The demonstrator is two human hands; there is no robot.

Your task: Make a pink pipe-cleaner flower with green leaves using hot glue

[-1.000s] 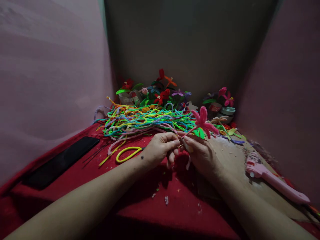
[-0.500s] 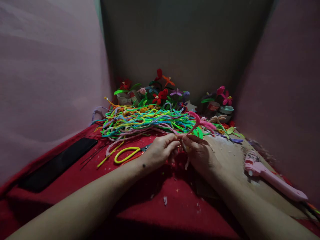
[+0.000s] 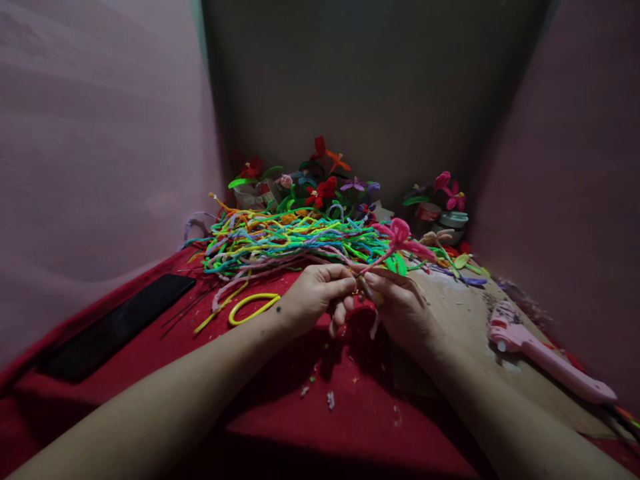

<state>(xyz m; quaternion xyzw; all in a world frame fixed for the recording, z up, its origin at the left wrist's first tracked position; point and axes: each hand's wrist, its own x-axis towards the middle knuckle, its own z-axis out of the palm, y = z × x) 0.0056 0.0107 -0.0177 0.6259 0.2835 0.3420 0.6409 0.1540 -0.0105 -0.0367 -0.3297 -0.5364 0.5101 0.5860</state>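
Between my two hands is a pink pipe-cleaner flower [image 3: 400,241], its petals up and to the right and its stem slanting down to my fingers. My left hand [image 3: 323,293] pinches the stem's lower end with thumb and forefinger, the other fingers curled beneath. My right hand [image 3: 400,300] is closed on the stem just beside it, thumb uppermost. Yellow-handled scissors [image 3: 253,308] lie partly under my left wrist, their blades hidden by the hand. Just behind the hands spreads a heap of many-coloured pipe cleaners [image 3: 295,240].
A black phone [image 3: 120,323] lies on the red cloth [image 3: 300,427] at left. At right, a pink glue gun [image 3: 550,363] rests on a cardboard sheet [image 3: 465,347]. Finished flowers [image 3: 320,193] and jars [image 3: 453,223] stand along the back. Scraps dot the cloth.
The pink flower has turned, so a looped petal now faces me. My left hand has shifted slightly left and covers the scissors' blades and orange-red handle.
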